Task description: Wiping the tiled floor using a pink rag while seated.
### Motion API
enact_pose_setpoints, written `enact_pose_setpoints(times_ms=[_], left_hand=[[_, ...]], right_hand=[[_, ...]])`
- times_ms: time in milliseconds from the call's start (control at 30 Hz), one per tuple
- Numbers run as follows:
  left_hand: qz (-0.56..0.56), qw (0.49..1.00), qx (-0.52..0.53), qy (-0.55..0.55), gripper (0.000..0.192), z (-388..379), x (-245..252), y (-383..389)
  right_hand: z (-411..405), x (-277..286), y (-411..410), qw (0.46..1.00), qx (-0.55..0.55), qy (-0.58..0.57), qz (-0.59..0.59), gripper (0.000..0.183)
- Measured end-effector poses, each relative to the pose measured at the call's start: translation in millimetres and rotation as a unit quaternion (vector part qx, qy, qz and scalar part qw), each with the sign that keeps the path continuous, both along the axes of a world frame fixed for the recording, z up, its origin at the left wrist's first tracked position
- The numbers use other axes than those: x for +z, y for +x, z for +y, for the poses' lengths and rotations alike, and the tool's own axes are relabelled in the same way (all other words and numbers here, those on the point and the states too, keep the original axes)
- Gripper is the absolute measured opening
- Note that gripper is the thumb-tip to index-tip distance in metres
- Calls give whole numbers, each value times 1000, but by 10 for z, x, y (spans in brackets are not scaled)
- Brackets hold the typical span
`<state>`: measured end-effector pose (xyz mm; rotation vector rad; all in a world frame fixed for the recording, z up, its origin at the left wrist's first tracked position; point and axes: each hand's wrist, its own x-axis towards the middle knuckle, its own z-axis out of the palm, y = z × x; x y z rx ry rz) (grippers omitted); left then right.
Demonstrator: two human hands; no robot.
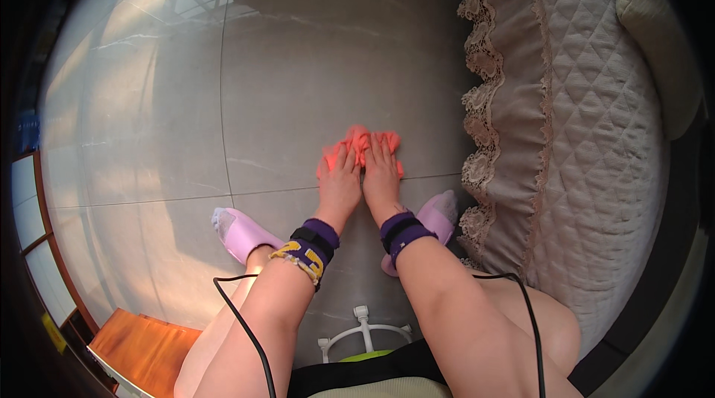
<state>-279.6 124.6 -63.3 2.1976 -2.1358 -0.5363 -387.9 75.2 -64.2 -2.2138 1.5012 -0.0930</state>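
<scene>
A crumpled coral-pink cloth (357, 138) lies on the grey tiled floor (301, 79), bunched in soft folds. My left hand (339, 183) holds its left part down, fingers stretched forward over it. Close beside it, my right hand (381, 174) holds the right part the same way, with the fingers nearly straight. The palms and the underside of the cloth are hidden. Around my wrists are a left purple band (313, 253) with yellow marks and a right purple band (405, 233).
A quilted bedspread (592, 135) with a lace-trimmed skirt (481, 113) hangs at the right. Pink slippers (248, 236) are on my feet. Behind my hands stands a white wheeled stool base (366, 334). Wooden furniture (142, 350) sits lower left; black cables (243, 320) run along both arms.
</scene>
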Motion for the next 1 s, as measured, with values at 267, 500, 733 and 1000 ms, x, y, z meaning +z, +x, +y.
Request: enact_pose_setpoints(times_ms=[267, 500, 733, 1000], left_hand=[[25, 998, 25, -49, 38, -520, -36, -291], [73, 994, -24, -73, 38, -390, -73, -204], [41, 997, 59, -26, 39, -670, -21, 75], [65, 998, 19, -7, 45, -223, 128, 188]], right_hand=[[-535, -158, -148, 995, -99, -23, 15, 55], [-318, -18, -129, 993, -109, -8, 48, 57], [-733, -133, 151, 998, 29, -47, 22, 60], [-977, -19, -17, 968, 247, -41, 25, 65]])
